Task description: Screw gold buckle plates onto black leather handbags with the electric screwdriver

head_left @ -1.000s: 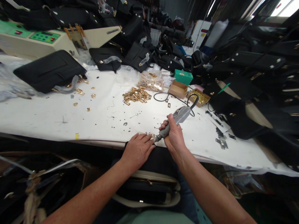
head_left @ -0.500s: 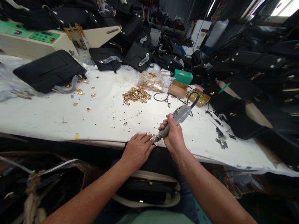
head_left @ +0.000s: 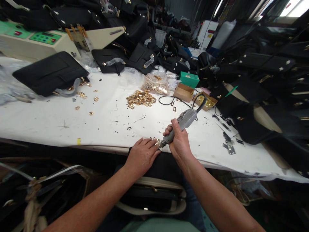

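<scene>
The right hand (head_left: 180,140) has its fingers clamped around a gray power screwdriver (head_left: 185,118), which slants down toward the left hand, its cord looping up from the back end. The tool's tip is at a small gold fitting (head_left: 157,141) (whether it touches is too small to tell), by the left fingertips at the worktop's near edge. The left hand (head_left: 140,155) lies palm down over the edge of a black handbag (head_left: 166,166), fingers nearly together; I cannot tell whether they pinch anything. The handbag hangs below the edge of the white worktop (head_left: 101,120), its pale-rimmed mouth open near the person's lap. Farther back are a heap of gold fittings (head_left: 141,99), a clear plastic bag (head_left: 156,85) (full of more metal pieces), a brown box (head_left: 183,93) and a green box (head_left: 189,79). Dark metal plates (head_left: 229,148) lie off to the right.
</scene>
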{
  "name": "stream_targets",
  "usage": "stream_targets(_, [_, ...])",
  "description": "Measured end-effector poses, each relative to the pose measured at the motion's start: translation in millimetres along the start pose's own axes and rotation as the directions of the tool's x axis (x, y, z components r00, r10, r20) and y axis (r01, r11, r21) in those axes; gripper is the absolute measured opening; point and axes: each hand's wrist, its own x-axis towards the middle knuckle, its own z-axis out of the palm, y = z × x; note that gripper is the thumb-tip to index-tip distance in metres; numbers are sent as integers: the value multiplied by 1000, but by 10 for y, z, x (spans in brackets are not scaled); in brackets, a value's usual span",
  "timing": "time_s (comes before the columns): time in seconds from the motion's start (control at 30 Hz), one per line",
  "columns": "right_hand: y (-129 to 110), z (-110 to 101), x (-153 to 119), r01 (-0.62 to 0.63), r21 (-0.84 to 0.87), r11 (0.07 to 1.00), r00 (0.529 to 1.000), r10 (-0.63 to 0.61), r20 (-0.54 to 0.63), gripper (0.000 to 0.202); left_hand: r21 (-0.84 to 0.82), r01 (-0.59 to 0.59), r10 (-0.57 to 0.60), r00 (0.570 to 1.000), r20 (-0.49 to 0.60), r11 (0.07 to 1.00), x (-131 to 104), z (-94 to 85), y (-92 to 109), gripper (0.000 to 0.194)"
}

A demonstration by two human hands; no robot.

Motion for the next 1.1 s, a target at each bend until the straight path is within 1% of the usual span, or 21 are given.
stream_targets(0.27, [-83,8,12,-30,44,999,999,29,22,45,5,14,-14,1000,11,1000,-7,17,2,26])
stream_targets(0.4, [-97,6,81,12,29,1000,1000,-12,-1,46,2,9,-9,1000,-6,1000,-14,20,-4,24])
stream_targets(0.57, [-38,35,199,124,-55,991,991,-127,-53,42,2,12,-12,1000,10,1000,-22,19,-8,23])
stream_targets(0.67, [40,55,258,160,-153,975,983,-172,-67,43,5,17,-17,1000,14,1000,-19,23,-6,24])
stream_targets(0.77, [118,67,293,162,-241,957,980,-184,-71,45,10,18,-18,1000,11,1000,-19,31,-9,24])
stream_targets(0.87, [167,72,302,154,-277,949,982,-177,-62,45,16,18,-18,1000,20,1000,-25,39,-17,24])
stream_targets(1.0, [181,79,290,161,-304,939,982,-182,-44,43,30,18,-19,999,27,999,-28,42,-20,25])
stream_targets(1.1, [172,92,270,182,-358,916,981,-196,-2,38,31,16,-17,1000,21,999,-19,33,-13,25])
